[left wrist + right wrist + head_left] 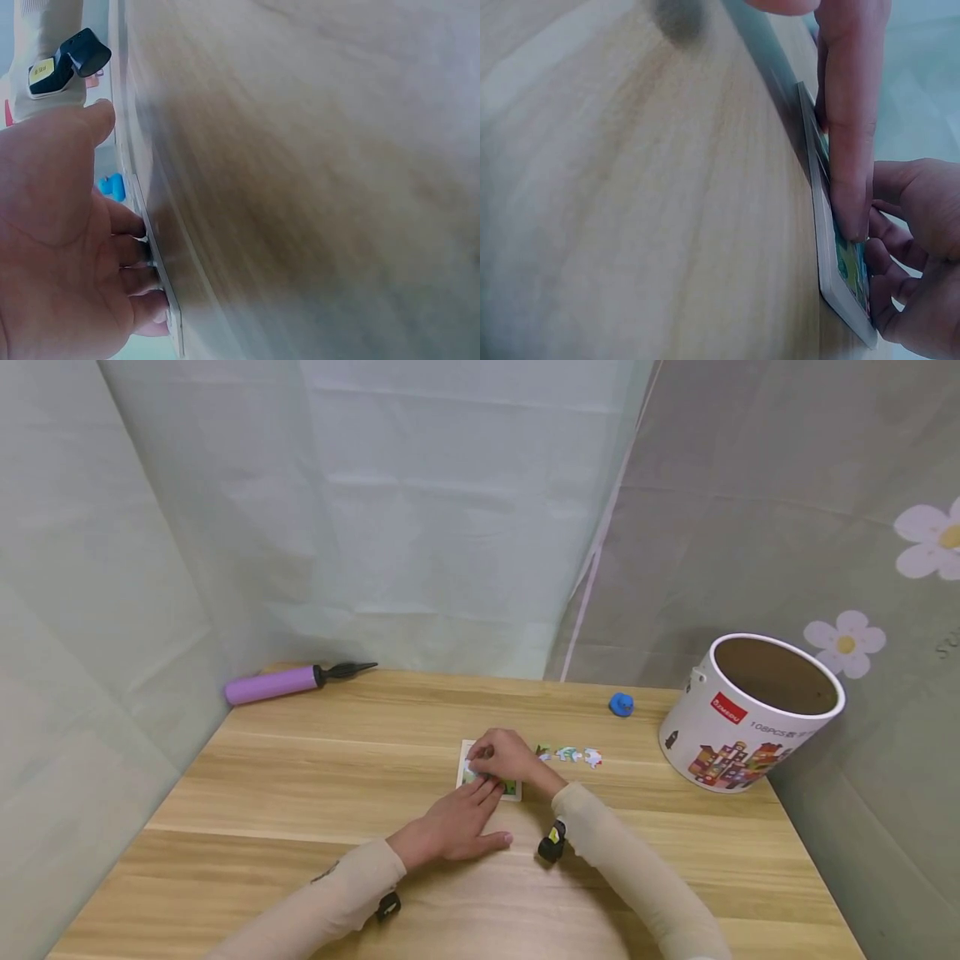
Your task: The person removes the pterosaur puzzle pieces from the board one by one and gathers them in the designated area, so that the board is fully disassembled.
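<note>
A small puzzle board (pixel 513 793) with a pale rim and a green picture lies flat on the table. My left hand (pixel 459 825) rests across its near edge, fingers straight and pressing on the picture. Over the board's far part is my right hand (pixel 507 755), its fingers curled and thumb and fingertips together at a puzzle piece (pixel 471 769), mostly hidden by the fingers. In the right wrist view, the right hand (pixel 922 251) works low against the board (pixel 826 251), beside the straight left fingers (pixel 851 142). Loose puzzle pieces (pixel 568 754) lie in a row right of the board.
At the back left of the wooden table (pixel 300 793) lies a purple hand pump (pixel 273 685) with a black nozzle. A small blue object (pixel 621 704) sits at the back right. Beside it stands a large white bucket (pixel 738 731) near the right curtain.
</note>
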`<state>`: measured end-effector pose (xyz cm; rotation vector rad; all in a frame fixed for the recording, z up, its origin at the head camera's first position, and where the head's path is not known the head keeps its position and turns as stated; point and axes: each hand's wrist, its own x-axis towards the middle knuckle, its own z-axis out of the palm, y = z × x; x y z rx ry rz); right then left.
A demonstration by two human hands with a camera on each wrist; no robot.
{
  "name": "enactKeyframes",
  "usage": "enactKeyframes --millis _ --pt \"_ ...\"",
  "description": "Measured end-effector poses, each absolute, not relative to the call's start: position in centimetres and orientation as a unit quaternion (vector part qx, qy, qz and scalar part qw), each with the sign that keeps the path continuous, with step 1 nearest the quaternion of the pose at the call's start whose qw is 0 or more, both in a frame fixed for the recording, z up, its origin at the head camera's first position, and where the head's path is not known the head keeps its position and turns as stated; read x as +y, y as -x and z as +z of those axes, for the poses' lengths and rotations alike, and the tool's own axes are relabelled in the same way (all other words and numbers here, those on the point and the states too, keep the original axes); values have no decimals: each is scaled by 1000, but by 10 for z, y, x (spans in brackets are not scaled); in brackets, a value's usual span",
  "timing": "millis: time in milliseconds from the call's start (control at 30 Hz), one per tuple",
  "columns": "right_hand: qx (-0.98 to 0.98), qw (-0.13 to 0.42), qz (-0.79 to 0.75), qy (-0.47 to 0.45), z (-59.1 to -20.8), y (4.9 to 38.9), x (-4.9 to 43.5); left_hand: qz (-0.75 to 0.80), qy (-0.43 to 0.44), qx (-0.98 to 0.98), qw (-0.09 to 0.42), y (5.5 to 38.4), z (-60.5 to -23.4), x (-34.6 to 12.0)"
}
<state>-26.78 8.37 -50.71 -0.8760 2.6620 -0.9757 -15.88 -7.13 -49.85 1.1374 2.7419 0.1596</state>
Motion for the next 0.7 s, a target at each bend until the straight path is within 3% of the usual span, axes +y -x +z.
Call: enactKeyframes --millis 700 --pt "878 112 -360 294 -502 270 86 71 -374 919 103 159 -493 -71"
